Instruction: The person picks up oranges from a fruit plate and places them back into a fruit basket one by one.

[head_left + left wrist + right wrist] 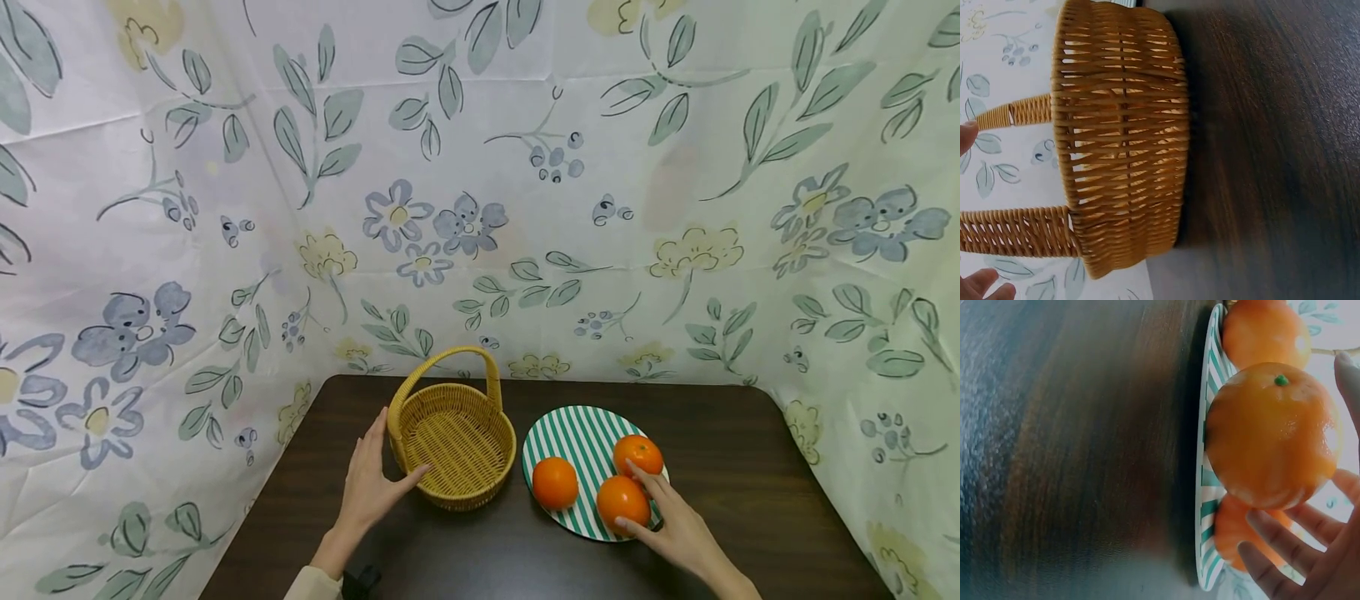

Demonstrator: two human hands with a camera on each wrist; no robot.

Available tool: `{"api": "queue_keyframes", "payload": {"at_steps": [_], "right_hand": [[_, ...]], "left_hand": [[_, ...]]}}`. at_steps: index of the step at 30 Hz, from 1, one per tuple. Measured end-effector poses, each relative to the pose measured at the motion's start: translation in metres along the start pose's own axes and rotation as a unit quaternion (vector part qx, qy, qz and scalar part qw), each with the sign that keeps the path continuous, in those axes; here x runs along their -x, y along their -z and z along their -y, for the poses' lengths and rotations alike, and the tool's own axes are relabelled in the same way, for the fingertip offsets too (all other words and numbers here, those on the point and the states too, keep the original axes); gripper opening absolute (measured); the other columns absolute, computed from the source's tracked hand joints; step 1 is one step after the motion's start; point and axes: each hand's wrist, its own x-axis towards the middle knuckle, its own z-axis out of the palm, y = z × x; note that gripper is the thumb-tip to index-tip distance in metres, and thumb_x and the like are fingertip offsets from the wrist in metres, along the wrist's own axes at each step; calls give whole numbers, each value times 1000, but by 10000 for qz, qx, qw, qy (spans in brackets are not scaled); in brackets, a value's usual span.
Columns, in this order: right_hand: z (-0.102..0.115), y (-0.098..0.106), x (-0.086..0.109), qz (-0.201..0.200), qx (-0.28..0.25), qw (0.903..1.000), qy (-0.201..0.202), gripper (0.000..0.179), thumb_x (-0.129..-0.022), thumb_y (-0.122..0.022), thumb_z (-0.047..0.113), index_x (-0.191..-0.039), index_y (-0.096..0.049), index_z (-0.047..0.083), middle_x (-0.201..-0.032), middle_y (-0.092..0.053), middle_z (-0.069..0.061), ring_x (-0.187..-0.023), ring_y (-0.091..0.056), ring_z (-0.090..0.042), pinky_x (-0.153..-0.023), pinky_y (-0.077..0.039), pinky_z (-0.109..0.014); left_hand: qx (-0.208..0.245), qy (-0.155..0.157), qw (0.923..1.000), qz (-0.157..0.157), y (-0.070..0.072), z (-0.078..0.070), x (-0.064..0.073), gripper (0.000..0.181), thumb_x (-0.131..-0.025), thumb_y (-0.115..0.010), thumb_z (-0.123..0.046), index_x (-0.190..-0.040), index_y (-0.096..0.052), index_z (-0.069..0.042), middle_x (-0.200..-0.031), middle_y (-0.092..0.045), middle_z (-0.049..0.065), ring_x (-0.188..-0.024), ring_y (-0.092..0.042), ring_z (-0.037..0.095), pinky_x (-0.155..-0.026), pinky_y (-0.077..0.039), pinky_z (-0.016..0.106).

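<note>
A yellow-brown wicker basket [459, 499] with an arched handle stands on the table, and nothing lies inside it. Beside its left side is my left hand [371, 487], fingers straight along the handle's base and thumb out over the front rim. The left wrist view has the basket's woven wall [1125, 144] close up, with fingertips [985, 282] at the left edge. My right hand [686, 537] is spread round the front orange [622, 502], thumb apart from it in the right wrist view. A second orange [555, 483] and a third [637, 454] share the green-and-white striped plate [573, 429].
The dark wooden table [720, 433] carries the basket at left and the plate at right, a narrow gap between them. A floral cloth [555, 208] hangs behind and along both sides. A small black object [363, 581] shows beside the left sleeve [315, 583].
</note>
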Motion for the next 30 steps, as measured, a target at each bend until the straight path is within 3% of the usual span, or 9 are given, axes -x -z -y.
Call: {"api": "queue_keyframes", "payload": {"at_steps": [9,18,26,30], "right_hand": [[-1,-3,1,128,-114,9999,9,83,-73,-73,51,-143,-36,28,-136,-44,-16,-109,-55,-38,-69,-48,-59],[1,-5,3,71,-191,9998,72,90,-69,-76,52,-144,-34,26,-136,-43,-16,-107,-56,-37,-69,-49,-58],[-2,-5,2,-11,-228,9995,204,86,-71,-76,46,-143,-36,22,-135,-43,-16,-108,-56,-36,-72,-49,-58],[-2,-5,1,-53,-235,9994,239,83,-70,-77,45,-141,-40,22,-134,-45,-12,-104,-57,-31,-72,-52,-50]], "left_hand": [[-159,190,9990,375,1,8,1,110,-65,-75,-59,-150,-16,-22,-151,-28,10,-136,-29,33,-109,-17,58],[-294,251,9968,696,-1,17,3,108,-66,-74,-59,-150,-19,-18,-148,-31,15,-134,-32,35,-109,-14,60],[-431,275,9950,861,-7,28,6,105,-67,-72,-62,-147,-26,-13,-150,-31,11,-138,-26,30,-110,-14,58],[-443,306,9943,915,-9,29,6,103,-67,-72,-62,-146,-30,-12,-150,-30,8,-139,-24,27,-110,-12,58]]}}
